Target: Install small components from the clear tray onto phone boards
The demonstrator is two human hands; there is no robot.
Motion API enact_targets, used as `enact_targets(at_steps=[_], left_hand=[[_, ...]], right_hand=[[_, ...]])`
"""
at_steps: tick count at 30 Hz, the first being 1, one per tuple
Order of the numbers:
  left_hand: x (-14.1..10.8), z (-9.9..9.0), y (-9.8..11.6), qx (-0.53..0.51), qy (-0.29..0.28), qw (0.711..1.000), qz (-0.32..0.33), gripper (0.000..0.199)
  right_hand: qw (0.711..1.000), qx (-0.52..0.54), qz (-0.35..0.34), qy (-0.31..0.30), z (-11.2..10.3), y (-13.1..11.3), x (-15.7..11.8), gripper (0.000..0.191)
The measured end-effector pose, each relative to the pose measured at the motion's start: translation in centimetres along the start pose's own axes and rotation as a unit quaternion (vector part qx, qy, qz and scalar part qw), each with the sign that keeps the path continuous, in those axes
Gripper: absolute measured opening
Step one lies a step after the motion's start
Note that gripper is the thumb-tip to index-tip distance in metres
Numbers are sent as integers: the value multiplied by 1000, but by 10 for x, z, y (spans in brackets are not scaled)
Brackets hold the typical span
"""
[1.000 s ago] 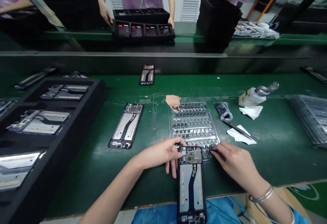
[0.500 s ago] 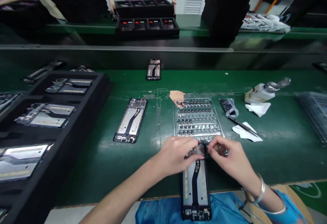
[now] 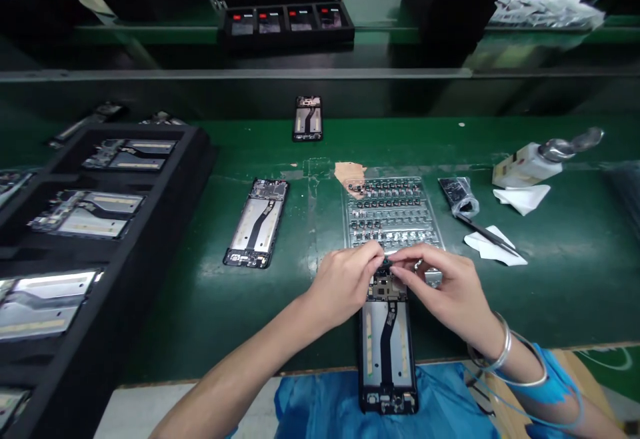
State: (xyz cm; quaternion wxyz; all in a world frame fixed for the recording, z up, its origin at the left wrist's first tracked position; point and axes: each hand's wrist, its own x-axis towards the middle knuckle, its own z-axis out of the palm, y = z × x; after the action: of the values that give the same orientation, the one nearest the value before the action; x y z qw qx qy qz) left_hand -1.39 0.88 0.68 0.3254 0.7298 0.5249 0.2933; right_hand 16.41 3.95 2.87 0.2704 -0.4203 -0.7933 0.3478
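Observation:
An opened phone lies in front of me, its inner side up and its lower end past the table's front edge. Above its top end, my left hand is closed, thumb and forefinger pinched at a small dark part. From the other side my right hand pinches at the same part with thumb and forefinger. The fingers partly cover it, so its exact kind does not show. Just behind both hands is a clear plastic tray with rows of small dark components, its near end hidden by them.
Another opened phone lies to the left, one more farther back. A black compartment tray of phones fills the left side. To the right are tweezers on white paper, a wrapped dark piece and a white bottle.
Both hands have shifted to the phone's top edge, uncovering its upper circuit area. My fingertips have come together at the small dark part. The head view has tilted down slightly.

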Motion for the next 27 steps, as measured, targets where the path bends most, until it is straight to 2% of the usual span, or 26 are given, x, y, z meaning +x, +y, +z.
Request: enact_targets(at_steps=[3, 5, 8, 11, 14, 17, 19, 21, 23, 27], left_hand=[[-1, 2, 0, 9, -12, 1000, -11, 20], [-1, 3, 0, 9, -17, 1000, -17, 19], [0, 1, 1, -18, -9, 999, -32, 18], [3, -4, -1, -91, 28, 993, -74, 20], [6, -11, -5, -159, 33, 979, -120, 20], [7, -16, -6, -168, -8, 977, -133, 19], [6, -18, -5, -162, -37, 978, -128, 19], [6, -19, -3, -159, -61, 977, -128, 18], [5, -19, -2, -155, -84, 975, -136, 17], [5, -19, -2, -168, -123, 965, -158, 17]], right_hand=[[998, -53, -38, -21, 4, -2, 5, 6], [996, -74, -38, -41, 5, -3, 7, 7], [996, -42, -1, -82, 1, -2, 6, 7], [995, -8, 67, -77, -11, 10, 0, 13], [983, -126, 123, -51, -25, 32, -6, 17], [950, -273, 144, -56, -32, 50, -12, 14], [933, -328, 141, -41, -32, 53, -15, 15], [927, -353, 125, 12, -28, 47, -20, 19], [937, -329, 109, 34, -21, 37, -24, 25], [966, -206, 138, -80, -5, 22, -27, 32]])
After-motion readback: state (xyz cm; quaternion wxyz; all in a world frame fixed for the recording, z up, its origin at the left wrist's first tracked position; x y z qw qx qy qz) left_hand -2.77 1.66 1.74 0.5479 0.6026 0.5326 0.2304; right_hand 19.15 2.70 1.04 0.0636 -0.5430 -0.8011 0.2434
